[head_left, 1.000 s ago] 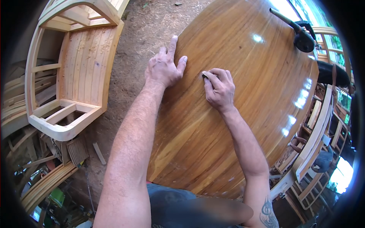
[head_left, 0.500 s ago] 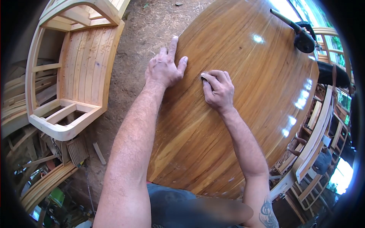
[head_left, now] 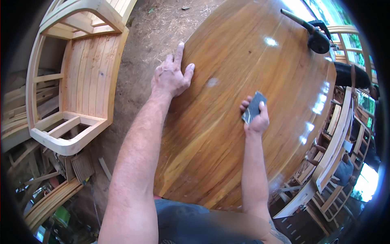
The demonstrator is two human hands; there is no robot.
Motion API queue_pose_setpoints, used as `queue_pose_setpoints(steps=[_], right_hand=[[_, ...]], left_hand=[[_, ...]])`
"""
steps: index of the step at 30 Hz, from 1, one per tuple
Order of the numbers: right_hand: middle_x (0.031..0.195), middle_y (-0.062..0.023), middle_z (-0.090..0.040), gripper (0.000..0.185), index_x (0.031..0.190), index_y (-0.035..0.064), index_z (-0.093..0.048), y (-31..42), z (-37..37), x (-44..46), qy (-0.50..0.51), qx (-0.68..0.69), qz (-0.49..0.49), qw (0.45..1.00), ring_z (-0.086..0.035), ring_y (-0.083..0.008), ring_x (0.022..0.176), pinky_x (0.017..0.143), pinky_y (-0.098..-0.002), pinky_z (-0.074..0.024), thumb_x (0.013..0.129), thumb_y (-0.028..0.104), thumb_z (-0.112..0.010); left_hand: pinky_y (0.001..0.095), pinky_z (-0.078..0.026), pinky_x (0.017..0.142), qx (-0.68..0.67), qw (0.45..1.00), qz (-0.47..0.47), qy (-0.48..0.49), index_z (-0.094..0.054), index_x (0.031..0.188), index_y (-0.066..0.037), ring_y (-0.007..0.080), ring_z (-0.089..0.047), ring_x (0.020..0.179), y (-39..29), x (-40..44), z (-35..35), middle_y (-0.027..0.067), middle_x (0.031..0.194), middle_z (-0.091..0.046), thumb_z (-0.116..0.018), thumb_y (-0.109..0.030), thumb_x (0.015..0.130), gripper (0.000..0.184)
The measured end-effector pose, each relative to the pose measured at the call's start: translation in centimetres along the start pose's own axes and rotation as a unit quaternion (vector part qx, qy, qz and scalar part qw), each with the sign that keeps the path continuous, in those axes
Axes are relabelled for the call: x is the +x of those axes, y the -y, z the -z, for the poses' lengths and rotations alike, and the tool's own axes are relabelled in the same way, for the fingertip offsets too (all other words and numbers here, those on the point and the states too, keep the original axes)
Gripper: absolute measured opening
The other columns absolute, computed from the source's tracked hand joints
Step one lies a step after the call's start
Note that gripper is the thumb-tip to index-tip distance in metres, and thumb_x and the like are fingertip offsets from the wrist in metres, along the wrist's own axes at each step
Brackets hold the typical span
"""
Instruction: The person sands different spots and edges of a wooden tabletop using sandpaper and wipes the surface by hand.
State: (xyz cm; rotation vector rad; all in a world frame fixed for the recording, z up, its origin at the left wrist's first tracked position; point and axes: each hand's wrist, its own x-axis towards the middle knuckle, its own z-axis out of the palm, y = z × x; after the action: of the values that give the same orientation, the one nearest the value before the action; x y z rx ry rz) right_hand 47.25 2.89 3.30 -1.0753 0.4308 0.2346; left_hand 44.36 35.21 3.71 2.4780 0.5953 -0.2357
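Observation:
A glossy brown wooden tabletop (head_left: 227,134) with streaked grain fills the middle of the view. My left hand (head_left: 171,73) rests at its left edge, index finger stretched out and thumb apart, holding nothing. My right hand (head_left: 256,118) is above the board, turned so the palm side shows. Between its thumb and fingers is a dark grey piece of sandpaper (head_left: 253,107), its flat face turned towards me. A pale whitish smudge (head_left: 212,82) marks the surface between my two hands.
A slatted wooden bench frame (head_left: 87,77) stands at the left over the dirt floor (head_left: 142,44). A black blower-like tool (head_left: 318,42) with a long tube sits on the board's far right. Wooden chair frames (head_left: 345,154) crowd the right side, and timber strips (head_left: 53,199) lie lower left.
My right hand has lifted from the board, moved right and towards me, and turned over, exposing the sandpaper. The pale smudge now shows where it was. The left hand stays at the edge.

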Motion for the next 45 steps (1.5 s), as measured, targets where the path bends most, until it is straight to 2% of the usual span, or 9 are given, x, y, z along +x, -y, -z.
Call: queue_pose_setpoints(steps=[11,20,23,25,28,31,36,39,45], right_hand=[[0.096,-0.0203,-0.070,0.032,0.120,-0.0030,-0.059,1.3,3.3,0.0,-0.045,-0.127,-0.010,0.991,-0.075,-0.0311,0.070,0.058,-0.0420,-0.0623,0.108,0.024,-0.045],[0.088,-0.0205,-0.070,0.031,0.114,-0.0058,-0.060,1.0,2.7,0.9,-0.069,-0.133,0.004,0.989,-0.074,-0.0315,0.063,0.049,-0.0404,-0.0596,0.105,0.020,-0.044],[0.088,-0.0201,-0.070,0.031,0.112,-0.0052,-0.060,1.1,2.5,0.9,-0.077,-0.143,0.000,0.987,-0.073,-0.0310,0.062,0.047,-0.0400,-0.0588,0.104,0.020,-0.044],[0.087,-0.0192,-0.069,0.031,0.112,-0.0048,-0.060,1.0,2.4,0.9,-0.077,-0.143,-0.001,0.987,-0.073,-0.0303,0.061,0.047,-0.0395,-0.0581,0.104,0.021,-0.044],[0.086,-0.0179,-0.069,0.030,0.112,-0.0040,-0.060,0.8,2.7,1.1,-0.065,-0.140,0.010,0.988,-0.073,-0.0293,0.060,0.046,-0.0386,-0.0570,0.104,0.021,-0.045],[0.086,-0.0168,-0.068,0.029,0.111,-0.0035,-0.060,0.4,2.8,0.8,-0.061,-0.139,0.007,0.988,-0.072,-0.0285,0.059,0.045,-0.0379,-0.0559,0.104,0.020,-0.045],[0.085,-0.0168,-0.068,0.029,0.110,-0.0036,-0.060,0.9,2.7,1.2,-0.055,-0.127,0.000,0.990,-0.072,-0.0283,0.059,0.044,-0.0380,-0.0551,0.104,0.020,-0.044],[0.085,-0.0172,-0.067,0.029,0.110,-0.0037,-0.060,1.0,2.5,1.0,-0.056,-0.138,0.002,0.989,-0.072,-0.0286,0.059,0.044,-0.0384,-0.0554,0.104,0.020,-0.045],[0.085,-0.0163,-0.067,0.027,0.110,-0.0020,-0.059,1.0,2.6,1.1,-0.052,-0.144,0.006,0.988,-0.071,-0.0272,0.058,0.043,-0.0369,-0.0517,0.104,0.020,-0.044]], left_hand=[[0.0547,-0.036,0.124,0.106,0.918,-0.263,-0.279,-0.057,0.148,-0.005,0.0439,-0.047,0.145,2.0,0.3,-3.2,0.0250,0.158,-0.049,-0.062,-0.021,0.101,0.050],[0.0562,-0.014,0.135,0.049,0.866,-0.498,0.024,-0.039,0.164,0.000,0.0390,-0.018,0.166,-7.6,-10.4,-13.0,0.0212,0.176,-0.028,-0.061,-0.049,0.102,0.082],[0.0547,-0.010,0.136,0.145,0.912,-0.366,0.114,-0.033,0.167,-0.005,0.0389,-0.014,0.167,-8.2,-6.9,-3.9,0.0205,0.178,-0.023,-0.063,-0.058,0.100,0.091],[0.0537,-0.014,0.134,0.153,0.941,-0.279,-0.113,-0.032,0.167,-0.005,0.0416,-0.011,0.166,-0.3,-1.4,-3.8,0.0245,0.176,-0.025,-0.058,-0.065,0.101,0.093],[0.0509,-0.008,0.135,0.248,0.922,0.246,-0.169,-0.023,0.169,0.005,0.0416,-0.008,0.167,7.6,1.9,4.3,0.0277,0.177,-0.018,-0.041,-0.061,0.109,0.091],[0.0564,-0.009,0.134,0.296,0.903,-0.001,-0.311,-0.032,0.165,0.008,0.0469,-0.017,0.164,13.5,1.6,3.4,0.0314,0.174,-0.024,-0.048,-0.049,0.108,0.081],[0.0594,-0.017,0.133,0.119,0.931,-0.332,-0.092,-0.043,0.157,0.005,0.0482,-0.026,0.161,-2.4,-8.3,-3.5,0.0293,0.169,-0.036,-0.068,-0.030,0.097,0.074],[0.0568,-0.013,0.135,0.057,0.878,-0.476,-0.008,-0.036,0.165,0.001,0.0417,-0.020,0.165,-4.8,-10.3,-11.2,0.0238,0.176,-0.027,-0.061,-0.055,0.101,0.088],[0.0572,-0.006,0.134,0.162,0.945,-0.259,-0.120,-0.021,0.170,-0.002,0.0425,-0.013,0.166,-2.2,-1.8,-5.7,0.0240,0.178,-0.018,-0.052,-0.064,0.103,0.097]])
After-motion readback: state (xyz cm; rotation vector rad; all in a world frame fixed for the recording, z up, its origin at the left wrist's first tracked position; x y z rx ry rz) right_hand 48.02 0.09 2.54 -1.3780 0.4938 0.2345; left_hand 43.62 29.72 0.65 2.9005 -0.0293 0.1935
